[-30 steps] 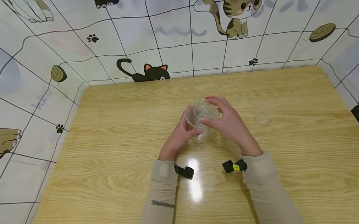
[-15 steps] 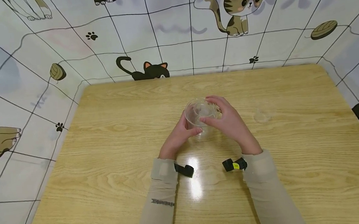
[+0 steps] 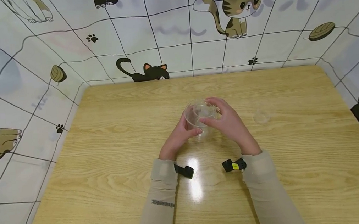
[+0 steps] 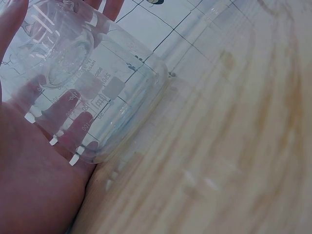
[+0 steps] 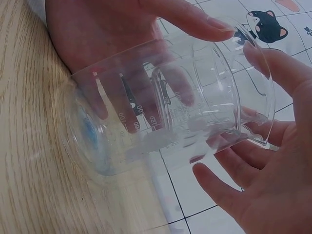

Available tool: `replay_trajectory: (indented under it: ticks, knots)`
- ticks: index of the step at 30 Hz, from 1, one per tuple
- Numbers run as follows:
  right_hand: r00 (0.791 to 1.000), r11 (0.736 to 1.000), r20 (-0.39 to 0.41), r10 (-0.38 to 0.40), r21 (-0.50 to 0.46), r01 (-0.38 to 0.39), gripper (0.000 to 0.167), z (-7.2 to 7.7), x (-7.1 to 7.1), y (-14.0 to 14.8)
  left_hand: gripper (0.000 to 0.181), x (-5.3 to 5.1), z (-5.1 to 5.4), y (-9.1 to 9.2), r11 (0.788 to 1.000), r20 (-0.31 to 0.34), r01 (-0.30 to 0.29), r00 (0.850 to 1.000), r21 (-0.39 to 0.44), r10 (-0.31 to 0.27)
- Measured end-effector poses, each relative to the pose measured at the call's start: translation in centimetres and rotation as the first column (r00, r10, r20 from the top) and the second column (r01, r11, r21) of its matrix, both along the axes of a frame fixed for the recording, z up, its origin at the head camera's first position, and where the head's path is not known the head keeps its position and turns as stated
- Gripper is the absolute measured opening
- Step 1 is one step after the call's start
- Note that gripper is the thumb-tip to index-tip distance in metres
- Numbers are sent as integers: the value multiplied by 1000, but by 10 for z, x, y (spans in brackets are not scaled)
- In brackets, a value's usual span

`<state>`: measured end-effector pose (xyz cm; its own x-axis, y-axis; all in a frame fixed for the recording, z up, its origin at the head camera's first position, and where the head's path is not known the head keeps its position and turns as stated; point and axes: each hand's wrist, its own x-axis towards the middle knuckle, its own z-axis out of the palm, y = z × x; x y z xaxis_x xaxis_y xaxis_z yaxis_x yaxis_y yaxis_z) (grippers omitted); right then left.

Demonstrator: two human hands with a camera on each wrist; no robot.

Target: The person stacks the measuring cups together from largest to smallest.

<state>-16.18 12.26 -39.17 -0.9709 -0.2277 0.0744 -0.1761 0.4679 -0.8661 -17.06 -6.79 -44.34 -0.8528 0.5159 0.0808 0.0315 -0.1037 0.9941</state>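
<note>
A clear glass beaker (image 5: 114,146) with printed graduations stands upright on the wooden table. My left hand (image 3: 179,136) wraps round its side, fingers visible through the glass in the left wrist view. Nested in its upper part is a smaller clear glass beaker (image 5: 178,105), its rounded base well above the larger one's bottom. My right hand (image 3: 231,123) holds the smaller beaker near the rim, thumb on the near side and fingers on the far side. The overlapping transparent rims make the exact contact hard to tell. A bluish tint (image 5: 90,131) shows at the larger beaker's base.
A small, faint transparent round object (image 3: 262,116) lies on the table (image 3: 107,168) to the right of my hands. Walls with cat drawings (image 3: 172,30) border the table at the back and sides.
Hands and beakers keep the same position and hold. Only a slight shift of the head view shows.
</note>
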Motion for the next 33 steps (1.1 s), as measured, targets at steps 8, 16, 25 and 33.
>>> replay_trajectory:
  ticks: [8,16,25,33]
  knots:
    - [1000,1000,13,16,3,-17,68,3,0,-2,85,0,1,-3,1000,-3,-12,1000,-9,12]
    - [999,998,34,8,63,-10,72,5,2,-2,83,1,1,-2,1000,-2,1,1000,0,-1]
    - [999,996,47,-8,86,4,73,8,5,-4,86,1,0,-2,1000,3,7,1000,6,-7]
    - [999,997,44,-20,80,16,72,7,4,-5,86,0,1,-2,1000,14,7,1000,-5,-7]
